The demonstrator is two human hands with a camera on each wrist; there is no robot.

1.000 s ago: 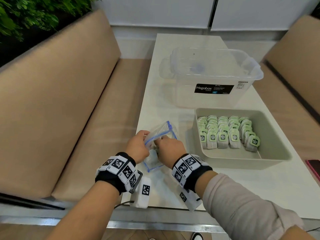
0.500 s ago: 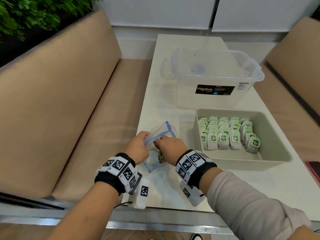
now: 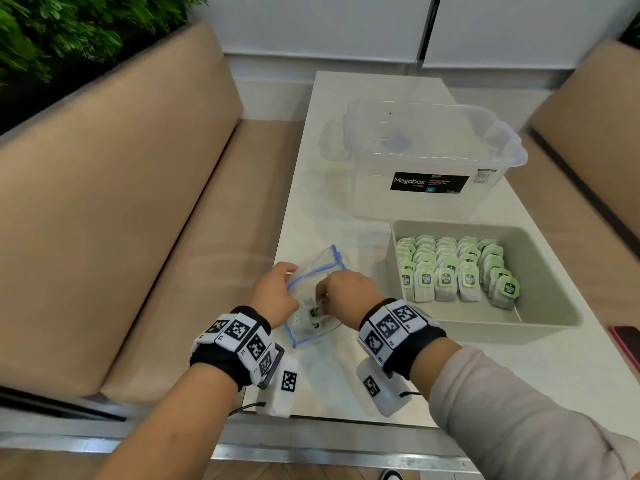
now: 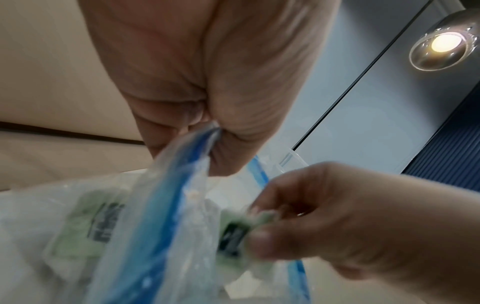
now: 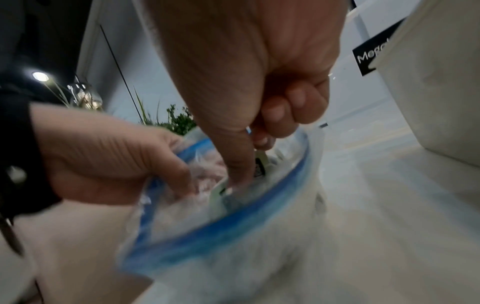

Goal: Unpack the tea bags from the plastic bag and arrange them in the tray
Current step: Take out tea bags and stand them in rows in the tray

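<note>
A clear plastic bag with a blue zip edge lies on the white table near its front left. My left hand pinches the bag's blue rim and holds the mouth apart. My right hand reaches into the bag, and its thumb and fingers pinch a green-tagged tea bag, also seen as the tea bag in the right wrist view. Another tea bag lies inside the plastic. The grey tray to the right holds several rows of green-tagged tea bags.
A clear Megabox storage box stands behind the tray. A red phone lies at the table's right edge. Tan benches run along both sides of the table, with green plants at the far left.
My right hand has risen a little out of the bag's mouth with a tea bag pinched in it. The left hand keeps its hold on the rim.
</note>
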